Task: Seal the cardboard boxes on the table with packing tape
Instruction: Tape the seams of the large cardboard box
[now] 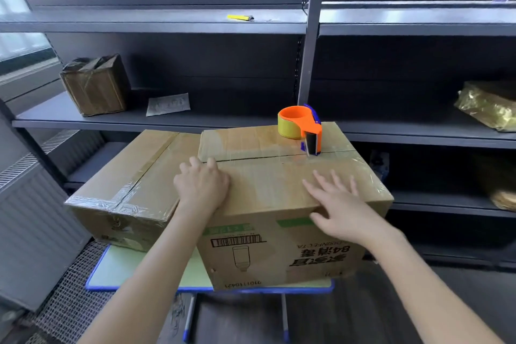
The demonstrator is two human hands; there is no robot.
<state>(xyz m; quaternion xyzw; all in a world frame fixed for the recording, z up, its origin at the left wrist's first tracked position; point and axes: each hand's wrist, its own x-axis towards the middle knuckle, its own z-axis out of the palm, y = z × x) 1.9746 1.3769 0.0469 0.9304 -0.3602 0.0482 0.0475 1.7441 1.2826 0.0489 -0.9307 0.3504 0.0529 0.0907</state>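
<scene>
The left hand (202, 184) lies palm down on the printed cardboard box (279, 193), fingers bent over the top's left edge, right where the centre seam ends. The right hand (335, 204) is wide, fingers spread over the near top edge and thumb against the front face; its outline is blurred, so contact is uncertain. Clear tape shines across the top of this box. At 1 o'clock from the right hand, an orange tape dispenser (300, 127) with a yellow roll sits on the lid, its nose at the seam. At 9 o'clock, touching this box, is a lower cardboard box (125, 181) with crossed tape strips. Both stand on a pale green table (134, 268) with a blue rim. On the grey shelving (167, 117) behind, a small taped box (95, 84) sits at 10 o'clock and a gold crinkled package (488, 105) at 2 o'clock.
</scene>
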